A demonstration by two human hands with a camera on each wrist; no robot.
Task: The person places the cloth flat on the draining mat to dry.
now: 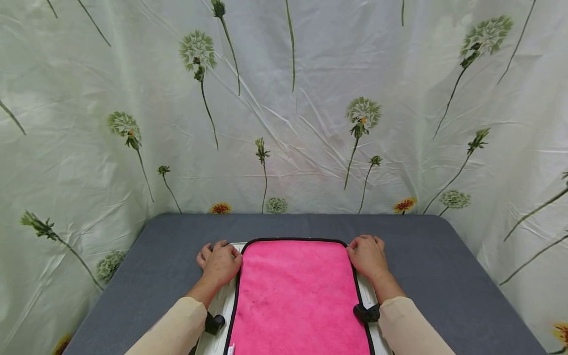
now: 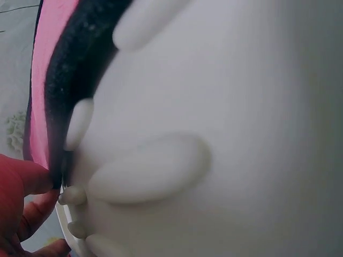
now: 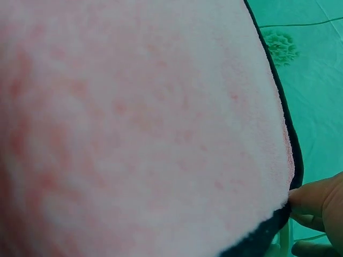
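A pink plush cloth [image 1: 297, 296] with black edging lies lengthwise before me, over a white ridged tray [image 1: 225, 308] that shows along both sides. At the cloth's far left corner, my left hand [image 1: 220, 264] pinches the edging between thumb and finger. My right hand [image 1: 367, 256] pinches the far right corner likewise. In the left wrist view, raised ribs [image 2: 153, 168] stand out on the white surface, next to the black edging [image 2: 80, 59]. The right wrist view is mostly filled by the cloth [image 3: 161, 118], its corner between thumb and finger.
Beneath everything is a grey table [image 1: 168, 256], with rounded far corners. Behind it hangs a white curtain [image 1: 301, 113] printed with dandelions. A small white tag [image 1: 231, 349] shows at the cloth's near left edge.
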